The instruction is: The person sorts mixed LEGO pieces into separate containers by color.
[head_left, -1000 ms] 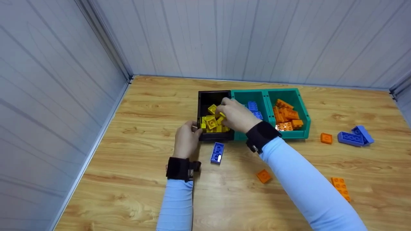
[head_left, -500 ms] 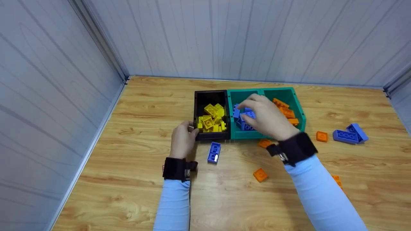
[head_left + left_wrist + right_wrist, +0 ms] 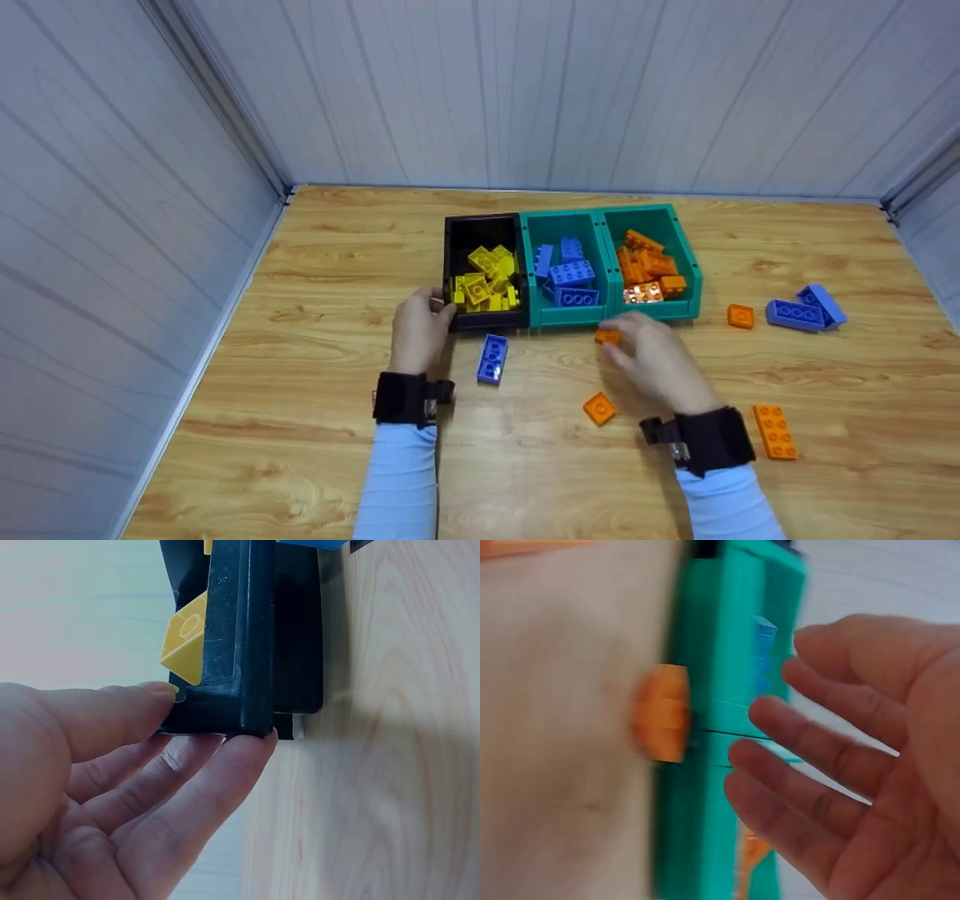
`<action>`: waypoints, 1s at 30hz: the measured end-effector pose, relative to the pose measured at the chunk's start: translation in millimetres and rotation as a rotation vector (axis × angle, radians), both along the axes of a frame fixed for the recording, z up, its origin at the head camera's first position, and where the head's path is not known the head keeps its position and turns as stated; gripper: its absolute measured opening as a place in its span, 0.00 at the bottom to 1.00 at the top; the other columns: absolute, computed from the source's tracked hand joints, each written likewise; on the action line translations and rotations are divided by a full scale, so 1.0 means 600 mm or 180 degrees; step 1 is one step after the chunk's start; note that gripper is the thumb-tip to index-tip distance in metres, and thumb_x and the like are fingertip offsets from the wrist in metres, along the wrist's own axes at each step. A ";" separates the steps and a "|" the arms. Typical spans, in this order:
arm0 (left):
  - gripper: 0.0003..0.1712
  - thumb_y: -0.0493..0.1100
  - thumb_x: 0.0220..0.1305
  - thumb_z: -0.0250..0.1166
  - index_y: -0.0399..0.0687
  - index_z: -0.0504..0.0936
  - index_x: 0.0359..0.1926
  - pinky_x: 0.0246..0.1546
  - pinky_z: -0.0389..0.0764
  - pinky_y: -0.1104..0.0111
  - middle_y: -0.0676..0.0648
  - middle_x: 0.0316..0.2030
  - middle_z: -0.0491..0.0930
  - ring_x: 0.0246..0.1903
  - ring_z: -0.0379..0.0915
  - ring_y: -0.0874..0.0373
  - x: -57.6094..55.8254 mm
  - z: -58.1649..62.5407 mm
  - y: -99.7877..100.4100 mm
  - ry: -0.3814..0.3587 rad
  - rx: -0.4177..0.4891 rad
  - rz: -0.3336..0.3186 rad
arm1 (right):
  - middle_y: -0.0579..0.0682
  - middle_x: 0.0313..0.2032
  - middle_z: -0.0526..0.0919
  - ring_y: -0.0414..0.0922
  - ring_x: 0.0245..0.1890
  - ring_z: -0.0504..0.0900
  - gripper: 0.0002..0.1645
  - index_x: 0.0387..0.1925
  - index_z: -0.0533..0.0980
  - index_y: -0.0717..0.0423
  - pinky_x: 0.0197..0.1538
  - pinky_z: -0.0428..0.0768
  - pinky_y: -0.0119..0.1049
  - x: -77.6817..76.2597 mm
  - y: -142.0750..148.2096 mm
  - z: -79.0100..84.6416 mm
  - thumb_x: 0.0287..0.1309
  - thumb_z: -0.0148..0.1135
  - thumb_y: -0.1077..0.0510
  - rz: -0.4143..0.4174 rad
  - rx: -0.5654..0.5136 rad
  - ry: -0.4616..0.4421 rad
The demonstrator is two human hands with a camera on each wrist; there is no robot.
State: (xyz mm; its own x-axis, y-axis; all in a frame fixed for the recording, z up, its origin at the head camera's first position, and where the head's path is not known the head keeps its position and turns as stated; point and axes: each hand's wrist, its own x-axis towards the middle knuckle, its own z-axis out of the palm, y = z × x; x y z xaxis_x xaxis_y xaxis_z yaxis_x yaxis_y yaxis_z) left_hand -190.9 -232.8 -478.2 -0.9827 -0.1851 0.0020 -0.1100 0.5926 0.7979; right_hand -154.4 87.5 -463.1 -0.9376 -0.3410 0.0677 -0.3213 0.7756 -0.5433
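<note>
My left hand (image 3: pixel 420 330) grips the near left corner of a black bin (image 3: pixel 491 321) that holds several yellow bricks (image 3: pixel 478 289). In the left wrist view the thumb presses the bin's rim while the fingers bear on its outer side. My right hand (image 3: pixel 656 360) is at a small orange brick (image 3: pixel 607 337) just in front of the green bins. Seen from the right wrist, that orange brick (image 3: pixel 664 712) lies apart from the spread fingertips (image 3: pixel 769 716). Several blue bricks (image 3: pixel 572 273) fill the middle green bin (image 3: pixel 566 314); several orange bricks (image 3: pixel 654 262) lie in the right green bin (image 3: pixel 679 309).
Loose on the wooden table (image 3: pixel 300 450) are a blue brick (image 3: pixel 492 360) before the black bin, a square orange brick (image 3: pixel 599 409), another orange brick (image 3: pixel 740 316), a long orange brick (image 3: pixel 775 433) and two blue bricks (image 3: pixel 795 315) at the right. A panel wall (image 3: pixel 525 90) stands behind.
My right hand has moved from the yellow bricks, across the green bins, down to the orange brick in front of them. The left hand keeps its hold on the black bin. The head view has shifted slightly.
</note>
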 end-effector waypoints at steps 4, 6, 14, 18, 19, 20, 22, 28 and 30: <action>0.11 0.36 0.66 0.66 0.37 0.83 0.48 0.34 0.79 0.62 0.44 0.34 0.83 0.33 0.79 0.52 0.002 -0.002 0.002 0.0016 0.0015 -0.0031 | 0.65 0.58 0.75 0.61 0.59 0.74 0.22 0.57 0.77 0.68 0.61 0.71 0.55 0.010 -0.001 -0.035 0.63 0.64 0.62 -0.0019 0.0132 0.0021; 0.11 0.36 0.66 0.66 0.38 0.83 0.48 0.34 0.79 0.62 0.44 0.34 0.83 0.33 0.79 0.52 0.002 -0.002 0.003 0.0020 0.0023 -0.0049 | 0.65 0.59 0.75 0.62 0.58 0.74 0.22 0.56 0.77 0.69 0.60 0.72 0.55 0.015 0.000 -0.048 0.62 0.64 0.63 -0.0008 0.0178 0.0083; 0.11 0.37 0.66 0.66 0.38 0.83 0.48 0.34 0.79 0.63 0.44 0.35 0.83 0.33 0.79 0.52 0.000 0.001 -0.001 -0.0008 0.0002 -0.0003 | 0.61 0.52 0.77 0.58 0.53 0.77 0.17 0.49 0.82 0.67 0.56 0.76 0.51 0.029 0.007 -0.057 0.58 0.68 0.65 0.0044 0.0241 0.0262; 0.12 0.37 0.67 0.65 0.37 0.82 0.49 0.34 0.80 0.62 0.43 0.35 0.83 0.34 0.79 0.51 0.002 0.002 -0.003 -0.0004 -0.0037 -0.0031 | 0.55 0.45 0.80 0.53 0.46 0.79 0.16 0.47 0.83 0.64 0.51 0.78 0.49 0.035 0.016 -0.046 0.55 0.70 0.66 0.0044 0.0242 0.0199; 0.12 0.37 0.67 0.65 0.37 0.82 0.49 0.35 0.80 0.61 0.43 0.35 0.83 0.34 0.79 0.51 0.002 0.002 -0.003 0.0012 -0.0047 -0.0039 | 0.55 0.44 0.80 0.53 0.45 0.80 0.17 0.48 0.83 0.63 0.50 0.78 0.49 0.037 0.019 -0.042 0.55 0.70 0.66 0.0039 0.0246 0.0169; 0.12 0.36 0.66 0.65 0.36 0.82 0.49 0.35 0.80 0.61 0.42 0.35 0.83 0.34 0.79 0.50 0.002 0.002 -0.003 0.0036 -0.0061 -0.0047 | 0.55 0.44 0.81 0.53 0.44 0.80 0.17 0.48 0.82 0.63 0.50 0.78 0.50 0.037 0.022 -0.038 0.55 0.70 0.66 0.0024 0.0250 0.0136; 0.12 0.36 0.66 0.65 0.36 0.82 0.49 0.35 0.79 0.60 0.42 0.35 0.83 0.34 0.79 0.50 0.003 0.002 -0.003 0.0062 -0.0076 -0.0062 | 0.56 0.45 0.82 0.55 0.45 0.80 0.18 0.49 0.82 0.62 0.50 0.78 0.52 0.038 0.030 -0.031 0.55 0.71 0.65 -0.0041 0.0261 0.0091; 0.12 0.36 0.66 0.65 0.36 0.82 0.48 0.35 0.79 0.61 0.42 0.35 0.83 0.34 0.79 0.50 0.002 0.002 0.000 0.0031 -0.0079 -0.0053 | 0.60 0.48 0.81 0.57 0.46 0.80 0.21 0.51 0.81 0.63 0.50 0.77 0.53 0.031 0.046 -0.029 0.53 0.72 0.65 -0.0180 0.0238 0.0076; 0.11 0.36 0.66 0.65 0.36 0.82 0.48 0.35 0.80 0.61 0.42 0.35 0.83 0.34 0.79 0.50 0.001 0.001 0.000 0.0017 -0.0070 -0.0040 | 0.59 0.49 0.81 0.56 0.47 0.79 0.23 0.52 0.81 0.63 0.51 0.77 0.53 0.030 0.046 -0.032 0.52 0.73 0.65 -0.0123 0.0244 0.0006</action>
State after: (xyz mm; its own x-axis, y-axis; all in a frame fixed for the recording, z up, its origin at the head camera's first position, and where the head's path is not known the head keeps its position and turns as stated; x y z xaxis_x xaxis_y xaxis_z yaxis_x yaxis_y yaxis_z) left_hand -190.2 -232.7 -477.4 -0.9849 -0.1727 0.0113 -0.0982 0.6113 0.7853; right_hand -136.7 115.2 -482.1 -0.9501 -0.3088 0.0447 -0.2913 0.8267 -0.4814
